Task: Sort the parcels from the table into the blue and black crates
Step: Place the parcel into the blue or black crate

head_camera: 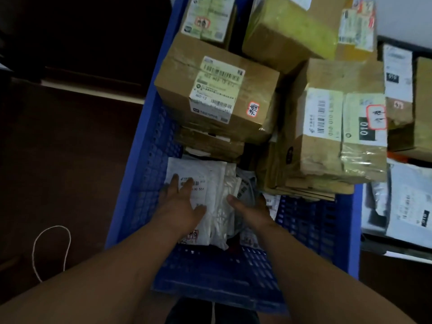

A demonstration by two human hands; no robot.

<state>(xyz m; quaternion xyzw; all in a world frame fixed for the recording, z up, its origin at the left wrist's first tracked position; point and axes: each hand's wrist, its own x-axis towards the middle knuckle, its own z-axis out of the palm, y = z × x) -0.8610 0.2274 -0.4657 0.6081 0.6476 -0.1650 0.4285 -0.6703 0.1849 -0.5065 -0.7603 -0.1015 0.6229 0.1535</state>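
Blue crate (149,160) with its grid-patterned walls, brown cardboard boxes (217,94) bearing white barcode labels, white mailer (201,183) lower centre, yellow-green taped box (292,29) up top.

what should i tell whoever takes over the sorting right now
Left hand: flat, fingers straight, pressing on a white mailer bag in the blue crate.
Right hand: reaching in beside the bags; its fingers are hidden, so its grip cannot be told.
Done: the blue crate already holds stacked cardboard boxes at its far end and soft bags at the near end.
The black crate on the right also holds parcels.
Left: the table is out of view, so the number of parcels remaining is unknown.
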